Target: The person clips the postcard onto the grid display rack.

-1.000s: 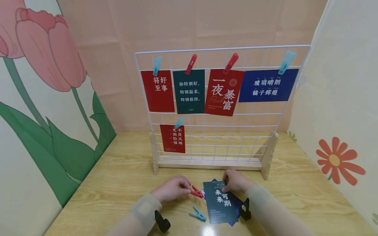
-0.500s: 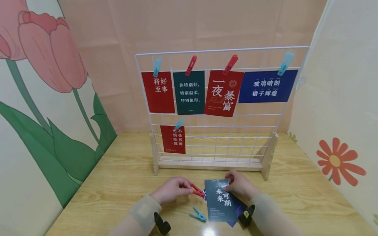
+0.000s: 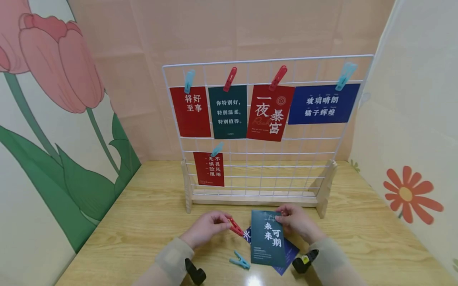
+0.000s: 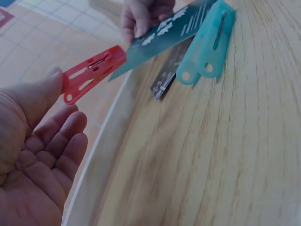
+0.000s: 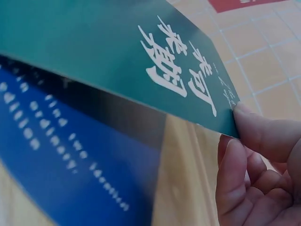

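My left hand (image 3: 206,229) pinches a red clothespin (image 3: 236,227) by its handle end; the left wrist view shows the clothespin (image 4: 94,73) between thumb and finger. A dark green card (image 3: 267,248) with white characters is pinched at its upper right corner by my right hand (image 3: 299,222). In the right wrist view, thumb and fingers (image 5: 263,136) hold that corner, and the green card (image 5: 94,52) is lifted above a blue card (image 5: 94,160). The blue card (image 3: 290,254) lies on the table, partly hidden. A light blue clothespin (image 3: 239,260) lies to the left of the cards.
Behind the hands stands a white wire grid rack (image 3: 272,174) on a wooden base (image 3: 250,198). Red, green and blue cards hang along its top from clothespins. A smaller red card (image 3: 209,169) hangs lower left under a light blue clothespin (image 3: 216,149).
My right hand has raised the green card off the blue card and shifted it slightly up and right. The left hand has moved a little upward with the red clothespin, now tilted more downward.
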The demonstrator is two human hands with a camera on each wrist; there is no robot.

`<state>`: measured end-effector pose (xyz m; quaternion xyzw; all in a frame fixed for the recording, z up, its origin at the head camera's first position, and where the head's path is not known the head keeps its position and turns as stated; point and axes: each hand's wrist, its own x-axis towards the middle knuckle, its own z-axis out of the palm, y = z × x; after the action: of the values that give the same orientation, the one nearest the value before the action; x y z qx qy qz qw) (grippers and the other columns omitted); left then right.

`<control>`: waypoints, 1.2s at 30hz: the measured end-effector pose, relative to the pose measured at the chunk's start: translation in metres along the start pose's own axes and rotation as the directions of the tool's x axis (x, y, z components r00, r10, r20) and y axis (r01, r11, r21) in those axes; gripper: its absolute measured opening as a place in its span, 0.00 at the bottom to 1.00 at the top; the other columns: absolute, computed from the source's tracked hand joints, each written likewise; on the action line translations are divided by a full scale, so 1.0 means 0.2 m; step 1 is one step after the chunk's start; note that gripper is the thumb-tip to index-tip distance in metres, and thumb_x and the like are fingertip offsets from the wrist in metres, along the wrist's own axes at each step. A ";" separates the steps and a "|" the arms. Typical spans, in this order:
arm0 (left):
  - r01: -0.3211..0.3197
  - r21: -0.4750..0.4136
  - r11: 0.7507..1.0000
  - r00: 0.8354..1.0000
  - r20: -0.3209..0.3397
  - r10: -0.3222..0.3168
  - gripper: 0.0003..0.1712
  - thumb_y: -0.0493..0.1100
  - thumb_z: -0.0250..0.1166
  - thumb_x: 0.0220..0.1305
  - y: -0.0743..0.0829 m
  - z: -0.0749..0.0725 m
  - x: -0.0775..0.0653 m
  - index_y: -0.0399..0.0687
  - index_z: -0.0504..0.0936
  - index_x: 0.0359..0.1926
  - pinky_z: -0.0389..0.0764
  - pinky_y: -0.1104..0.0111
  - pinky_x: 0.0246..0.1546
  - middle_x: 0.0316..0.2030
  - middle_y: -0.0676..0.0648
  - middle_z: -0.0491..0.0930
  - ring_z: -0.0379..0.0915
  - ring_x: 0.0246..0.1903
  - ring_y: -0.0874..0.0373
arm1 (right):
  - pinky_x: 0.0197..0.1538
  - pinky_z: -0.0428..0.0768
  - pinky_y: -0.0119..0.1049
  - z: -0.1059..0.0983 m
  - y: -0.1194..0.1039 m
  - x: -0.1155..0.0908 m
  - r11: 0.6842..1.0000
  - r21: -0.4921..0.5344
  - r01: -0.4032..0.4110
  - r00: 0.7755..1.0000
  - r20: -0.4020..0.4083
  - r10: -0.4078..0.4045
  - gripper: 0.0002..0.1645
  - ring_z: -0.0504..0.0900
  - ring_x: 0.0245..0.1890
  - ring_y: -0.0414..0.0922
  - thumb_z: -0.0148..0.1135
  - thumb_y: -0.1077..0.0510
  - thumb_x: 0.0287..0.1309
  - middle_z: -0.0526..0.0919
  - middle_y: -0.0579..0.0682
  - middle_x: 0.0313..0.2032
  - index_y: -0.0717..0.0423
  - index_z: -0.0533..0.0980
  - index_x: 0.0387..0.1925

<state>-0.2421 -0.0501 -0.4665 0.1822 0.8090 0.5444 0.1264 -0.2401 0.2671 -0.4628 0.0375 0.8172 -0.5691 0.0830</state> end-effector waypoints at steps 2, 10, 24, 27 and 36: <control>-0.012 -0.018 1.000 1.000 -0.009 0.012 0.06 0.46 0.68 0.60 0.01 0.00 0.00 0.50 0.81 0.32 0.74 0.59 0.49 0.50 0.52 0.80 0.73 0.52 0.53 | 0.32 0.77 0.39 -0.01 -0.02 -0.01 1.000 -0.002 0.022 1.000 -0.008 -0.022 0.11 0.74 0.30 0.48 0.61 0.65 0.61 0.76 0.55 0.34 0.63 0.77 0.46; 0.012 -0.023 1.000 0.994 -0.106 -0.014 0.08 0.50 0.68 0.60 0.05 -0.02 -0.01 0.52 0.81 0.34 0.75 0.61 0.47 0.50 0.53 0.80 0.73 0.50 0.55 | 0.40 0.79 0.41 -0.02 -0.10 -0.04 0.989 -0.084 0.125 0.990 -0.057 -0.130 0.10 0.77 0.34 0.48 0.59 0.63 0.64 0.80 0.53 0.35 0.60 0.78 0.46; -0.039 0.008 0.999 0.982 -0.185 0.040 0.04 0.48 0.66 0.63 0.13 -0.05 -0.01 0.56 0.81 0.33 0.77 0.60 0.47 0.49 0.56 0.80 0.74 0.48 0.56 | 0.45 0.77 0.44 0.00 -0.20 -0.07 0.970 -0.133 0.202 0.969 -0.113 -0.217 0.10 0.77 0.37 0.49 0.61 0.59 0.64 0.78 0.53 0.36 0.56 0.76 0.46; -0.067 0.047 0.997 0.979 -0.190 0.074 0.03 0.47 0.66 0.63 0.15 -0.06 0.00 0.57 0.81 0.32 0.77 0.61 0.45 0.47 0.57 0.80 0.74 0.46 0.56 | 0.44 0.77 0.40 0.01 -0.22 -0.07 0.964 -0.144 0.224 0.963 -0.120 -0.242 0.10 0.78 0.37 0.48 0.61 0.59 0.64 0.79 0.52 0.36 0.57 0.76 0.45; -0.077 0.097 0.992 0.972 -0.215 0.097 0.04 0.49 0.65 0.63 0.19 -0.07 0.00 0.60 0.80 0.32 0.77 0.60 0.46 0.48 0.58 0.78 0.72 0.48 0.56 | 0.43 0.78 0.40 0.01 -0.25 -0.08 0.949 -0.158 0.273 0.947 -0.129 -0.293 0.10 0.78 0.38 0.48 0.61 0.58 0.64 0.79 0.52 0.36 0.57 0.77 0.44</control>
<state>-0.2408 -0.0487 -0.4258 0.1619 0.8325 0.5299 0.0044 -0.2315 0.2484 -0.4148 -0.0433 0.8553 -0.5128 -0.0593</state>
